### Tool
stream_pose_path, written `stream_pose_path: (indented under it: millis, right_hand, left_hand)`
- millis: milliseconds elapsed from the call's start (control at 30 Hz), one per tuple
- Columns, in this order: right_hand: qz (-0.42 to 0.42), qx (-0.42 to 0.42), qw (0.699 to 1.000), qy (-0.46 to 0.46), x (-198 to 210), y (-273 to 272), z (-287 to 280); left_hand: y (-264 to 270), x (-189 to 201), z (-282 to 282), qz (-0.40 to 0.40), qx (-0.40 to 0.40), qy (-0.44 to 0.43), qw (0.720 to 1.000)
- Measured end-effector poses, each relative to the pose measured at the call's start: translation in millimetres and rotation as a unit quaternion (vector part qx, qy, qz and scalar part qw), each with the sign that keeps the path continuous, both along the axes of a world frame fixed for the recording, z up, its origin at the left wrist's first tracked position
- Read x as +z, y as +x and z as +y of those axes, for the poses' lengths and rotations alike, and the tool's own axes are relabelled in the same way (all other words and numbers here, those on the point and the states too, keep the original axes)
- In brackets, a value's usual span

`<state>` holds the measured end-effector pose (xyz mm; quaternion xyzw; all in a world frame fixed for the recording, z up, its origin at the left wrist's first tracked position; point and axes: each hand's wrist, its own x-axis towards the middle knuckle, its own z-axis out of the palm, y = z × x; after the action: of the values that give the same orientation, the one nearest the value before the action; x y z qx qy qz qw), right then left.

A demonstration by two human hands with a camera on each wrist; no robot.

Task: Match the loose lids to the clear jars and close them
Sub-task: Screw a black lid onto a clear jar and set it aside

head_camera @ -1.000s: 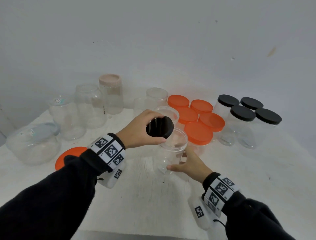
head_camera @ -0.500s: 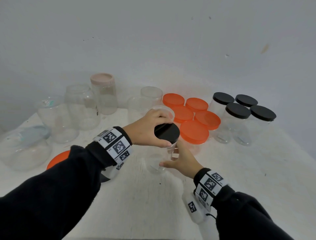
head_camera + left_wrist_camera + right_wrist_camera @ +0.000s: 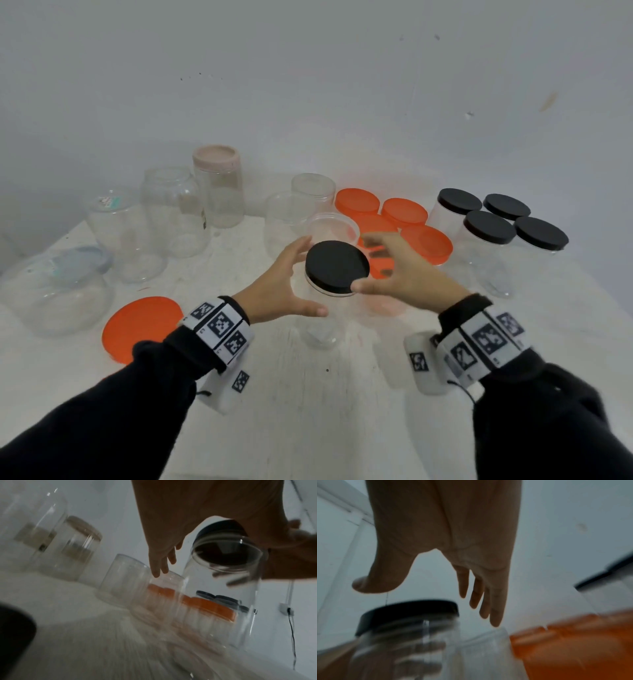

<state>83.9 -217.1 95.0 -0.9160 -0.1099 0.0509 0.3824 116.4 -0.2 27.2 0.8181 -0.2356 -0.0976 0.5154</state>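
We see the black lid (image 3: 337, 267) sitting on the clear jar (image 3: 320, 318), which stands upright on the worktop (image 3: 308, 411). Our left hand (image 3: 277, 291) is just left of the lid, our right hand (image 3: 407, 274) just right, each grip spread and holding nothing. The right thumb looks nearest the lid's rim, so we judge that hand better placed to twist it.

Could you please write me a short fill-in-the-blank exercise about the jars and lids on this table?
1. The lid on the clear jar between the hands is ____.
2. The loose lid lying flat beside the left hand is ____.
3. The right hand has its fingers ____.

Missing words: black; orange; open
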Motion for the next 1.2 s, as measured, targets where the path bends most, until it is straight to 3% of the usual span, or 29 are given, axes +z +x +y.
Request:
stream_pose_path:
  millis: [67,167,400,533,933,1200]
  right_hand:
    - [-0.015,0.052,0.995,-0.087,21.9,5.8,7.5]
    - [-0.018,0.137,0.962,-0.236,40.6,14.3,25.0]
    - [-0.004,0.198,0.904,-0.379,49.5,25.0,53.8]
    - [-0.007,0.219,0.892,-0.394,52.1,24.2,57.7]
    - [0.004,0.257,0.895,-0.364,54.1,24.5,52.7]
    - [-0.033,0.205,0.901,-0.382,54.0,25.0,56.7]
  left_hand:
    - [-2.9,-8.6,-4.3,0.016,0.001,-0.028,0.999]
    - [-3.8,-12.7,-11.2,0.022,0.005,-0.082,0.996]
    - [-1.6,-17.7,-19.2,0.019,0.02,-0.103,0.994]
    - [-2.2,-16.9,-19.0,0.024,0.02,-0.095,0.995]
    - [0.6,-15.0,-16.9,0.03,0.002,-0.109,0.994]
    - [-1.9,-17.6,-18.7,0.026,0.013,-0.12,0.992]
